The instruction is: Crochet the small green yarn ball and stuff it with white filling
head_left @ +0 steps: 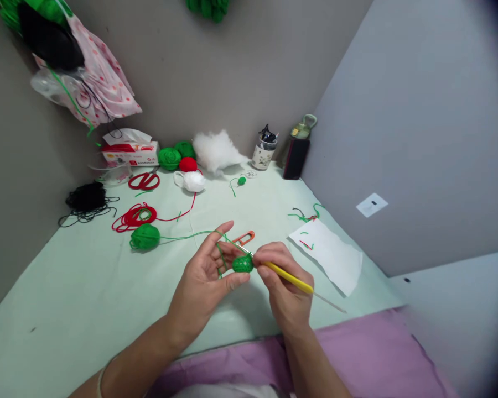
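Observation:
My right hand [288, 282] is closed around the yellow handle of a crochet hook [288, 276], whose metal shaft points left into a small green crochet piece [243, 264]. The piece sits between the thumb and fingers of my left hand [207, 276]. Green yarn runs over my raised left index finger and loops down by the palm. It leads back to a green yarn ball [145, 236] on the left of the table. Just behind the piece lies an orange clip shaped like a safety pin [245, 239]. My fingers partly hide the hook's tip.
Red yarn [135, 217], black yarn [87, 199] and red-handled scissors [144, 181] lie left. Behind are a tissue box [133, 152], white stuffing [218, 150], a pen cup [264, 153] and a phone [296, 158]. White paper [330, 257] with yarn scraps lies right.

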{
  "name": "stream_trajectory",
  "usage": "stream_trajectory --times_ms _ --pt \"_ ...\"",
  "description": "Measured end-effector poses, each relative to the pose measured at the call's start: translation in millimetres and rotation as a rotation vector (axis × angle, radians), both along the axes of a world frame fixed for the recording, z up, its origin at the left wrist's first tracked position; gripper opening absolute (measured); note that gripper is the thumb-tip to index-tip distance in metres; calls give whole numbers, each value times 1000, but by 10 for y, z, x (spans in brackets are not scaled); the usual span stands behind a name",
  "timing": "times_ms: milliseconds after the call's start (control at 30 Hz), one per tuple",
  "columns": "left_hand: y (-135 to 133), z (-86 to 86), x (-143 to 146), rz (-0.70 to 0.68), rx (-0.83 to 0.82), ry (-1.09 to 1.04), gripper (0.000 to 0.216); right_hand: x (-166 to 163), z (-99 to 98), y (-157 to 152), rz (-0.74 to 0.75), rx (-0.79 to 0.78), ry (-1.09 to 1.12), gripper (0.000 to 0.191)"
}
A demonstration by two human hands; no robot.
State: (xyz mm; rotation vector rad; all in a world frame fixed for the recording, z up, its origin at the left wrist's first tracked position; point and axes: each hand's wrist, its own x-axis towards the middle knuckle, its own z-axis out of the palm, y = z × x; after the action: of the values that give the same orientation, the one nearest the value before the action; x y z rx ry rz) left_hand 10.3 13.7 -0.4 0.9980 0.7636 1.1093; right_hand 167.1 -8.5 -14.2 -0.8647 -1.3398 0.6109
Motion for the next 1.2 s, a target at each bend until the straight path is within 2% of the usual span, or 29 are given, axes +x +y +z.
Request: stream_trajectory --times_ms 133,267,467,600,767,900,1200 --pt "-7 -49 40 20 84 9 79 16 -87 3 22 8 58 23" --pt "-12 -92 33 17 163 31 75 3 -137 36 106 14 166 23" --pt "-35 -92 -16 -22 196 33 69 27 -71 65 228 -37 307 14" --pt "-36 -67 -9 -40 170 -2 68 18 -35 47 213 -130 419 9" --pt "-7 -38 2 -38 79 -64 70 9 -65 4 165 -34 319 12" --pt "10 -11 -3 -82 26 -69 75 65 -60 8 162 -41 268 11" --pt "8 -4 -35 -95 136 121 67 317 70 15 334 -161 172 18"
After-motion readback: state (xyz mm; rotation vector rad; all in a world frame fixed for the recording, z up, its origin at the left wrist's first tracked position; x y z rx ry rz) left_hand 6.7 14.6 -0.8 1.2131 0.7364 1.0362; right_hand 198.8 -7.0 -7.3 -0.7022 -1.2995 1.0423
